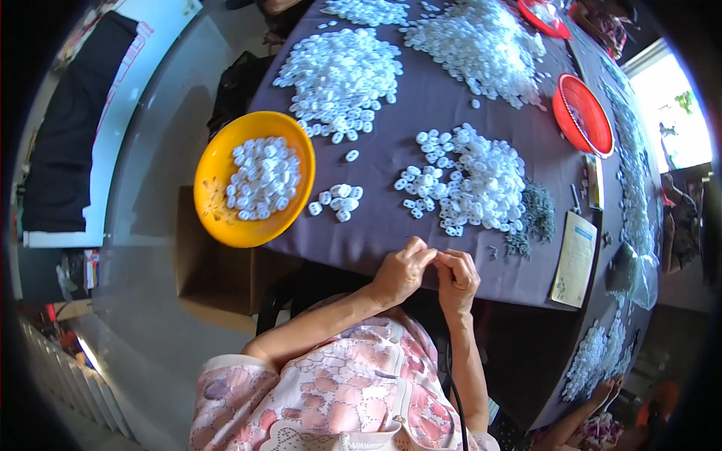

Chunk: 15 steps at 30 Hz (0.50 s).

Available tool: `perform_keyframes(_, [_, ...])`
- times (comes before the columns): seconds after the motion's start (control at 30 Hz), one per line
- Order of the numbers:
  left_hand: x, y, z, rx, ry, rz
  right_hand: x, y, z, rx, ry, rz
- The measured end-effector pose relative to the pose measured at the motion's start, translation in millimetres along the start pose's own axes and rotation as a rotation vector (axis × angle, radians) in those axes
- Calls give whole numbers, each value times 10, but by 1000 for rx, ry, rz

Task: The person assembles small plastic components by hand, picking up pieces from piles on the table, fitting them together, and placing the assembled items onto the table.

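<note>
My left hand (401, 272) and my right hand (456, 279) meet at the table's front edge, fingertips pinched together. Whatever they hold between them is too small to make out. Just beyond lies a pile of small white oval plastic pieces with holes (485, 180). Against its right side sits a heap of tiny dark grey pieces (538, 209), a few of them strewn nearer to me. To the left is a small cluster of white pieces (340, 201). A yellow bowl (213, 161), partly filled with white pieces, stands at the table's left corner.
Two large piles of white pieces, left (338, 79) and right (474, 49), cover the far part of the dark tablecloth (361, 240). A red basket (583, 116) and a pale booklet (574, 259) lie on the right. Below the bowl is an open cardboard box (218, 263). Other people sit at right.
</note>
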<state>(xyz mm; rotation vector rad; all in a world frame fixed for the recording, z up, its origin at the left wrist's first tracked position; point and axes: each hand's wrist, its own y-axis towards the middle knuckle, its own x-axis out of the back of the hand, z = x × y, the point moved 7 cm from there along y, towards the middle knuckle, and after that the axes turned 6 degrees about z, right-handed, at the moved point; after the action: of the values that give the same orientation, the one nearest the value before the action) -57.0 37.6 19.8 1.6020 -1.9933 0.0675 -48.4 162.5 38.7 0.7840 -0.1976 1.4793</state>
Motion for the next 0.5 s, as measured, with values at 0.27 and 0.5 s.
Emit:
perform_keyframes(0.27, [-16,32,-9,24,34,61,-14,23,-4,73,-59,15])
perform_keyframes(0.5, [-32,57,-5,44,40,113,-19,38,-5,71,-76,43])
